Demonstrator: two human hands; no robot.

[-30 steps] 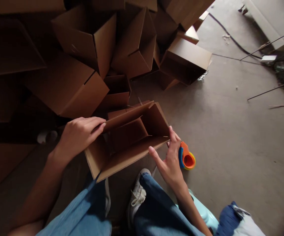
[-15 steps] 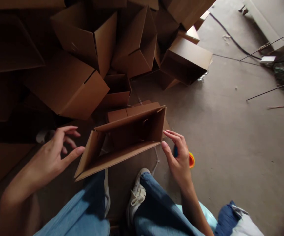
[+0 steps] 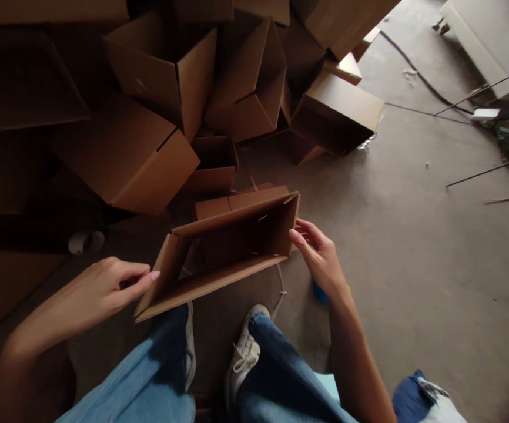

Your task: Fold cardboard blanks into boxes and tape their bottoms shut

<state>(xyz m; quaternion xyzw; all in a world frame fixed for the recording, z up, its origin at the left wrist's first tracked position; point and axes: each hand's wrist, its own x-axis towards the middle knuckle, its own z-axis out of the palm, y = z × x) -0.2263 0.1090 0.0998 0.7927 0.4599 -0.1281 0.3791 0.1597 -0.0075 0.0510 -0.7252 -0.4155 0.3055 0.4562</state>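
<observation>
Observed on concrete floor (image 3: pixel 391 247): heaped cardboard boxes (image 3: pixel 126 158), then one open cardboard box (image 3: pixel 237 235) on its side between both hands, left hand (image 3: pixel 100 291) loosely curled at the box flap (image 3: pixel 166 276), right hand (image 3: pixel 320 255) against the box end (image 3: pixel 287 220), firmness of either grip undeterminable.

the grey concrete floor (image 3: pixel 413 270) is dusty and scuffed. a heap of brown corrugated cardboard boxes (image 3: pixel 126 158) sits on it, some tipped on their sides with flaps open. a small white object (image 3: pixel 86 242) lies at the heap's edge. to the right of the heap, a blue tape dispenser (image 3: pixel 320 294) shows low on the floor, mostly hidden. further off run a black cable (image 3: pixel 426 85) and thin metal rods (image 3: pixel 490 171), with pale paper scraps (image 3: pixel 409 74) scattered near the cable.
</observation>
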